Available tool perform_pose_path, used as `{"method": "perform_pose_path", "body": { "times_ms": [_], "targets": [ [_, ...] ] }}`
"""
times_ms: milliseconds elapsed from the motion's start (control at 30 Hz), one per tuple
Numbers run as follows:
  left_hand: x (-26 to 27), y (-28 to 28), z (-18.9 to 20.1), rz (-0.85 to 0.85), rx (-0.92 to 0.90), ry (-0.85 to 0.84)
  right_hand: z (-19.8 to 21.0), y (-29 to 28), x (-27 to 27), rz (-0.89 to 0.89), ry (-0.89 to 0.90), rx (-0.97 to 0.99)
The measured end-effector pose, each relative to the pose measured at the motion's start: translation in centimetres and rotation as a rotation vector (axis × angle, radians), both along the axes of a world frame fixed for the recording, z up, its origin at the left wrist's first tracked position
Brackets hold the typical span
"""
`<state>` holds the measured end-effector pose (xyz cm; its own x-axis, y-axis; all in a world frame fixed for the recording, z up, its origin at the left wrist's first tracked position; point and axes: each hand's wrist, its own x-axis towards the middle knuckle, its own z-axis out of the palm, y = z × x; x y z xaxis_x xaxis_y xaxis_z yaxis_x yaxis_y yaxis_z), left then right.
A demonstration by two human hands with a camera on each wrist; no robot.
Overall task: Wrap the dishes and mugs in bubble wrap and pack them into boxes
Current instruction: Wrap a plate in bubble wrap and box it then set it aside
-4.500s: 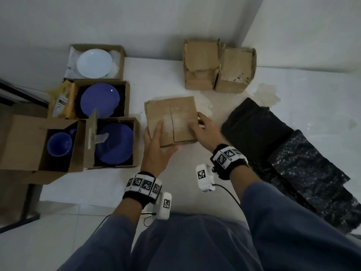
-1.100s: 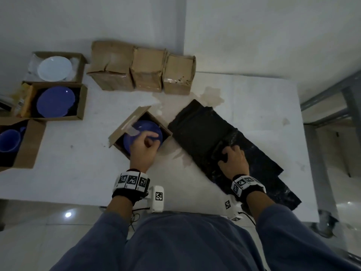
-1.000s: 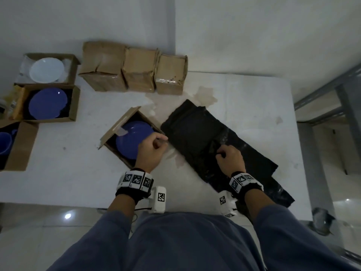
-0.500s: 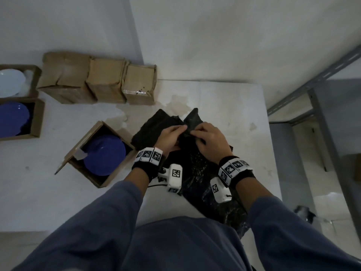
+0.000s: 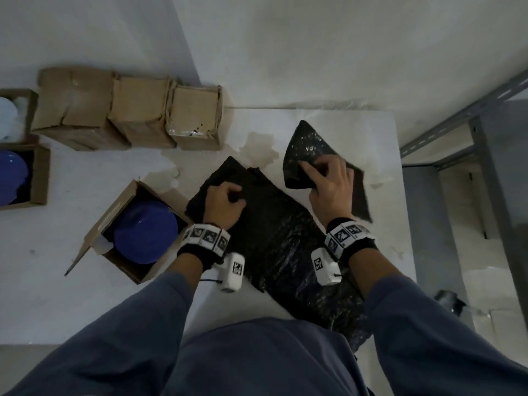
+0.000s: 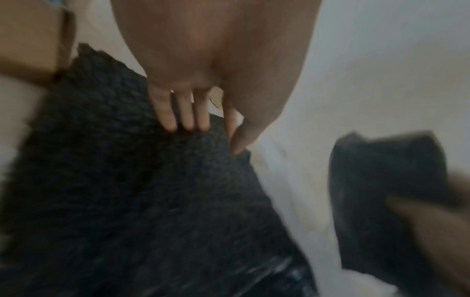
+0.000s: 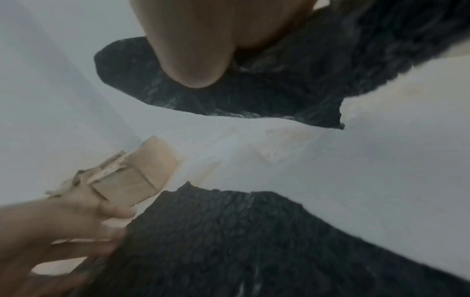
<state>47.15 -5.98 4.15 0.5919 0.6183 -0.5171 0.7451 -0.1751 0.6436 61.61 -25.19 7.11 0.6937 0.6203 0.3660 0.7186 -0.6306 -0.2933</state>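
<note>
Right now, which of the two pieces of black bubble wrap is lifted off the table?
The smaller piece, gripped by the right hand, is lifted and curls upward. The larger pile lies flat on the table under the left hand.

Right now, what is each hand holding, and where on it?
The right hand grips a separated black bubble wrap sheet near its middle; the left hand holds the stack by its far end.

Table against wall. Three closed boxes in row at back left. Two open boxes at far left edge, dish in each. Open box nearer front, plate inside. Bubble wrap stack just right of it, left hand on its far end. Separate sheet further right, off stack, in right hand. Shelf frame right of table.
</note>
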Motion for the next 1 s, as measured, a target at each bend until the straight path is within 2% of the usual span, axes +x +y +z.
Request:
{"method": "perform_pose_path", "body": {
  "times_ms": [67, 133, 267, 333, 533, 600, 700, 867, 1000],
  "targets": [
    [-1.8, -0.1, -1.7, -0.073, 0.198, 0.145, -0.2, 0.2, 0.7, 0.009, -0.028, -0.067],
    [-2.7, -0.4, -2.5, -0.122, 0.294, 0.208, -1.2, 0.4, 1.0, 0.047, 0.052, -0.151],
    [-2.2, 0.0, -2.1, -0.150, 0.339, 0.253, -4.0, -0.1, 0.6, 0.092, 0.372, -0.357],
    [-1.9, 0.5, -1.8, -0.140, 0.331, 0.253, -4.5, -0.5, -0.1, 0.098, 0.455, -0.369],
    [-2.0, 1.8, 0.1, -0.177, 0.303, 0.100, -3.3, -0.3, -3.7, 0.123, 0.259, -0.101],
    [-2.3, 1.9, 1.3, -0.142, 0.247, -0.004, -2.8, 0.0, -5.2, 0.135, 0.271, -0.049],
    [-3.6, 1.7, 3.4, -0.078, 0.052, -0.164, -2.1, 1.0, -6.9, 0.139, 0.411, -0.002],
    [-7.5, 1.4, 6.6, 0.250, -0.302, -0.323, -0.5, 4.0, -8.6, 0.140, 0.582, 0.149],
    [-12.1, 1.4, 7.2, 0.405, -0.418, -0.412, -0.2, 5.9, -9.8, 0.175, 0.673, 0.180]
  ]
}}
